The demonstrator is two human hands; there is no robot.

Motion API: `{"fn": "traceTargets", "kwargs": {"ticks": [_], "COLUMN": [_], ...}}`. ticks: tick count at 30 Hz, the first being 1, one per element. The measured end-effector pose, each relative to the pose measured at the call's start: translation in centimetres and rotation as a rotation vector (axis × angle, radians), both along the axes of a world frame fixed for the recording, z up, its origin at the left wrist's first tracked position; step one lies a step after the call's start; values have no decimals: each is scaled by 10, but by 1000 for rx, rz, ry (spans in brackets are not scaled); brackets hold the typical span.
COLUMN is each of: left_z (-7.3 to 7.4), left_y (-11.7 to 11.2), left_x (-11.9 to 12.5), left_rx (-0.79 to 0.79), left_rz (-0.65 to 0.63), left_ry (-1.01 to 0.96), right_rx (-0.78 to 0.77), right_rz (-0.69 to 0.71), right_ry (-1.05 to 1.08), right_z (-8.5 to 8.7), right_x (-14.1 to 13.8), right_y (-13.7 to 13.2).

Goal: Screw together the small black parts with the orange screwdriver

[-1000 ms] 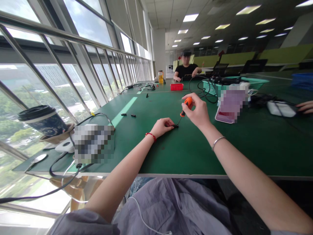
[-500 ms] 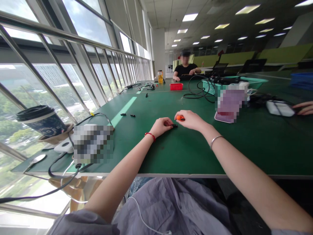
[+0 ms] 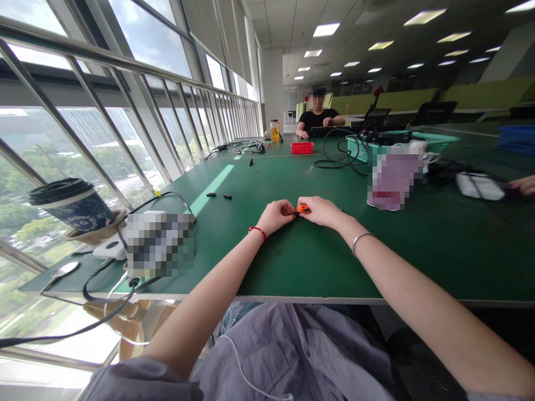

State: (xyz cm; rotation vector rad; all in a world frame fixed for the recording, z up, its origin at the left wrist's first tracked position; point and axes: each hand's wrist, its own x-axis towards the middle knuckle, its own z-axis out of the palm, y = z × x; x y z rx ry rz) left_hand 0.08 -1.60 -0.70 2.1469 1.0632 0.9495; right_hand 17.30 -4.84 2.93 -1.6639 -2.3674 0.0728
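Note:
Over the green table (image 3: 284,267), my left hand (image 3: 276,216) pinches a small black piece (image 3: 296,214) against the tabletop. My right hand (image 3: 321,211) is closed around an orange-and-black handled tool (image 3: 304,209), whose working end is too small and covered to make out. The tool's near end meets the black piece, and the two hands almost touch. Two more small black pieces, one (image 3: 211,194) and another (image 3: 227,196), lie to the left beyond my left hand. A further small black piece (image 3: 251,162) sits farther back.
A cup (image 3: 69,206), a spoon (image 3: 64,269) and cables are at the left. A red tray (image 3: 301,148) and a jar (image 3: 275,131) stand farther back. To the right are a phone (image 3: 395,178), a green basket (image 3: 438,142) and another person's hand (image 3: 522,184). A person (image 3: 320,118) sits opposite.
My right hand has moved slightly left and down, bringing the orange-handled tool against the black piece. My left hand keeps its pinch. The other person's hand at the right edge has shifted outward.

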Motion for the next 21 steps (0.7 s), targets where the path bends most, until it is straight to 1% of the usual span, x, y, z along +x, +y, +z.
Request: {"fn": "traceTargets", "kwargs": {"ticks": [4,11,21], "left_z": [1,0,0], "left_y": [-2,-2,-1], "left_x": [0,1,1], "left_rx": [44,42,-39], "left_rz": [33,62,14], "left_ry": [17,28,-63], "right_rx": [25,20,-12], "right_rz": [1,-2,-30], "right_ry": [-29,-26,-19], "right_z": [-1,-1,-1], "right_x": [-2,-4,-2], "right_y": [0,2,1]}}
